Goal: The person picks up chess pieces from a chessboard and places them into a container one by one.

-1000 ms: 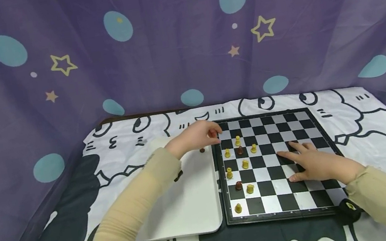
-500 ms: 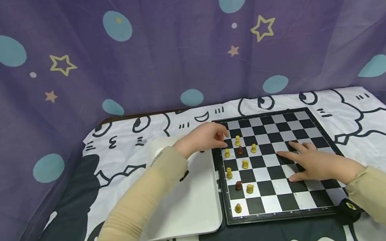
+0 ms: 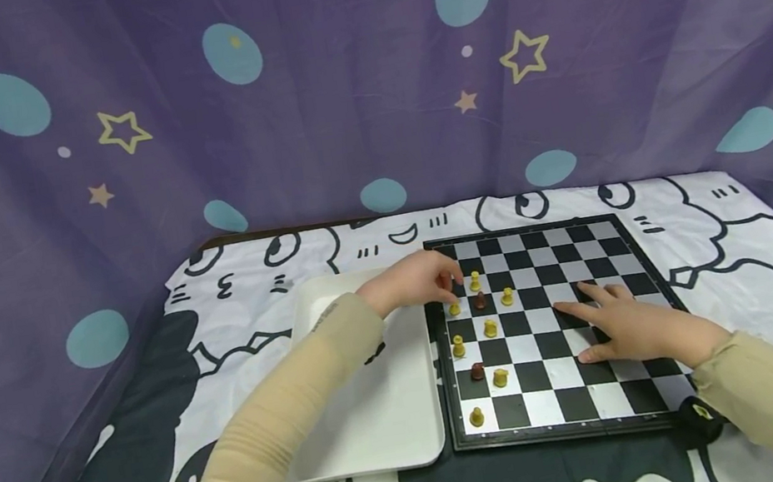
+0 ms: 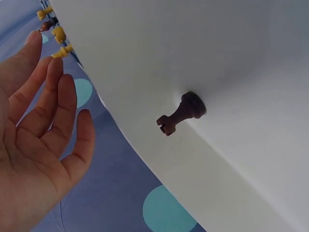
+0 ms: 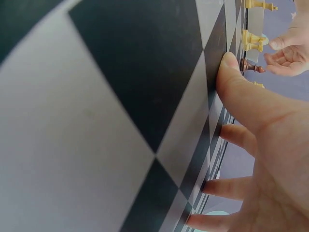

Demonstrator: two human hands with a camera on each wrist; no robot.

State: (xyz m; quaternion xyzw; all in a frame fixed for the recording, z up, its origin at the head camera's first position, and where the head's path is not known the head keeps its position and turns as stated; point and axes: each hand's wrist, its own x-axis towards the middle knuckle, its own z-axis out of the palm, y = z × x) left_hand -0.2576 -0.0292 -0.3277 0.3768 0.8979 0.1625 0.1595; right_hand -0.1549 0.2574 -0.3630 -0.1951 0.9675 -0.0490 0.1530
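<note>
My left hand (image 3: 417, 280) reaches over the left edge of the chessboard (image 3: 562, 415), its fingers bent down close to a yellow chess piece (image 3: 454, 309). Thumb and fingers stand apart in the left wrist view, where a yellow piece (image 4: 63, 51) shows just past the fingertips. Another yellow piece (image 3: 475, 282) and a dark brown piece (image 3: 480, 300) stand beside that hand. On the board's right half rests my right hand (image 3: 631, 327), fingers spread and fingertips touching the squares. A dark brown rook (image 4: 186, 110) stands in the white tray, hidden under the left arm in the head view.
The white tray (image 3: 365, 438) lies against the board's left side, below the left forearm. More yellow pieces (image 3: 491, 329) and a brown piece (image 3: 478, 371) stand in the board's left columns. A round black object (image 3: 699, 419) sits by the front right corner.
My left hand has moved right and slightly toward me, from the tray's edge to over the board's left column. The right hand and the pieces have stayed put.
</note>
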